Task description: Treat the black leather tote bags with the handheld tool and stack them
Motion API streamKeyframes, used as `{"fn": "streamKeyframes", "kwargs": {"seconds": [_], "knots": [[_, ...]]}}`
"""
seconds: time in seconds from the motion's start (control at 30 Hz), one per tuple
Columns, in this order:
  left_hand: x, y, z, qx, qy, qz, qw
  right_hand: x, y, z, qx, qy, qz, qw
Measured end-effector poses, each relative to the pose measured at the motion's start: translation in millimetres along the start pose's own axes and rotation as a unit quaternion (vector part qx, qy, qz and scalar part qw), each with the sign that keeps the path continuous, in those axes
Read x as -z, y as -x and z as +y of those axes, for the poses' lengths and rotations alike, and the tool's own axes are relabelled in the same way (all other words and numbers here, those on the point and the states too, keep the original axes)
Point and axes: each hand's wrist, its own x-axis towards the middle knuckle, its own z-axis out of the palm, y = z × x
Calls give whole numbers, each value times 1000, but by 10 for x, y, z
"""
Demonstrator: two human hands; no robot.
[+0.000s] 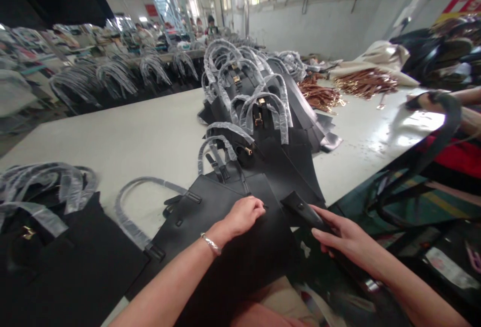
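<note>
A black leather handbag panel or bag [225,247] lies flat in front of me, its handle [131,201] wrapped in clear plastic and sticking out to the left. My left hand [244,215], with a silver bracelet at the wrist, rests over the bag with its fingers closed; what they pinch is too small to make out. To the right, my right hand [334,234] grips a wide black leather strap [302,209] with a small round stud near its end. The strap's end lies at the bag's right edge, and its lower part runs down beneath my hand.
More black bags with wrapped handles [263,111] are stacked just beyond, and others [67,247] lie at left. Brown straps with gold clasps [364,84] sit on the pale table [116,126]. At right, another person's arm [466,111] is near a black curved bar [447,116].
</note>
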Motion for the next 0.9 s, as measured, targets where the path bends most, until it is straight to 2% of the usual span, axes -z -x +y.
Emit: {"fn": "streamKeyframes", "kwargs": {"seconds": [0.07,0.1,0.23,0.3,0.4,0.57,0.73,0.8,0.9], "knots": [[-9,75,-46,-38,52,-6,998,-50,-30,-56,0,18,-20,1000],[-35,118,-81,-49,61,16,997,-72,-42,-83,-4,26,-31,999],[-247,270,-267,-48,13,191,980,-139,-108,-197,-44,54,-85,994],[-345,304,-337,-56,-7,222,973,-169,-165,-269,-66,67,-112,989],[-399,308,-374,-68,-15,226,972,-220,-275,-394,-78,88,-131,984],[-363,309,-356,-66,0,220,973,-257,-357,-570,-67,84,-134,985],[-350,315,-355,-51,13,215,975,-231,-343,-622,-114,87,-138,980],[-346,313,-355,-53,20,215,975,-269,-408,-619,-105,78,-140,981],[-349,339,-337,-52,31,217,974,-363,-538,-595,-49,90,-108,989]]}}
